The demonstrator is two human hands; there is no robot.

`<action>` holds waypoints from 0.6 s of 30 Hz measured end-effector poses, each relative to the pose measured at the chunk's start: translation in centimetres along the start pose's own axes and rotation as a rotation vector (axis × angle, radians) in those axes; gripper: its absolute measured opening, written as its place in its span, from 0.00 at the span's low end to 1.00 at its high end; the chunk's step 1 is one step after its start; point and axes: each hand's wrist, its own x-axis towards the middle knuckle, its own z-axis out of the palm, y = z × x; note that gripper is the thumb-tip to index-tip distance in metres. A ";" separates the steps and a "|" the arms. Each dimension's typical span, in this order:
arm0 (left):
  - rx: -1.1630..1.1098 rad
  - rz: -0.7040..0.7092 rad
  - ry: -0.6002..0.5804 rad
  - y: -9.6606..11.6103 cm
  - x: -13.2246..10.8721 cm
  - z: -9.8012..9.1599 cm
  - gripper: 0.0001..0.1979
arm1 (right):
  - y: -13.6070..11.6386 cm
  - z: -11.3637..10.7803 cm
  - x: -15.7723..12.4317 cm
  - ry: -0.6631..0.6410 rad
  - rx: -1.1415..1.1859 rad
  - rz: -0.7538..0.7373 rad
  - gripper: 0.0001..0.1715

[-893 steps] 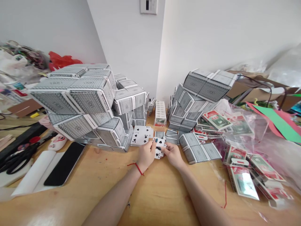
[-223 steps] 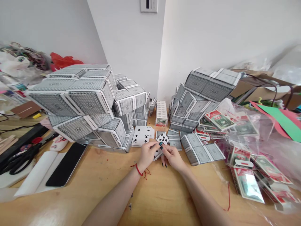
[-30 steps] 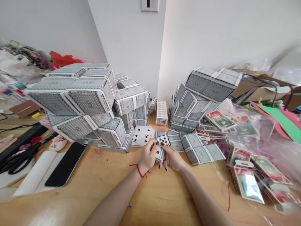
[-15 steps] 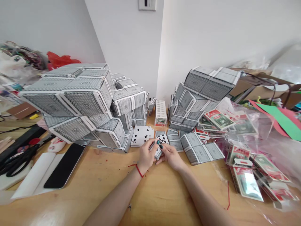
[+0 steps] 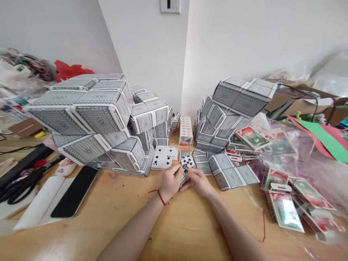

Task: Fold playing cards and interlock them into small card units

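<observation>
My left hand (image 5: 171, 179) and my right hand (image 5: 199, 180) meet low over the table, both closed on a grey-backed playing card (image 5: 183, 180) that my fingers mostly cover. Dark green nails show where the thumbs come together. Just beyond my fingertips lies a face-up spade card (image 5: 188, 161). A stack of face-up cards (image 5: 162, 158), with a four of spades on top, lies to the left of it. Several flat grey-backed cards (image 5: 202, 165) and a folded block of joined cards (image 5: 231, 172) lie to the right of my hands.
Tall structures of folded cards stand at left (image 5: 100, 119) and right (image 5: 231, 105). Between them is a clear box (image 5: 186, 134). A phone (image 5: 74, 192) and scissors (image 5: 25, 186) lie at left; card packs (image 5: 288, 210) and plastic wrap (image 5: 312, 174) cover the right.
My hands stay together over the card. The left fingers have shifted slightly, and less of the held card shows between my hands.
</observation>
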 end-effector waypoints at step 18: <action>-0.041 -0.111 0.022 -0.5 0.6 0.5 0.13 | 0.3 0.6 0.3 0.093 -0.210 -0.058 0.13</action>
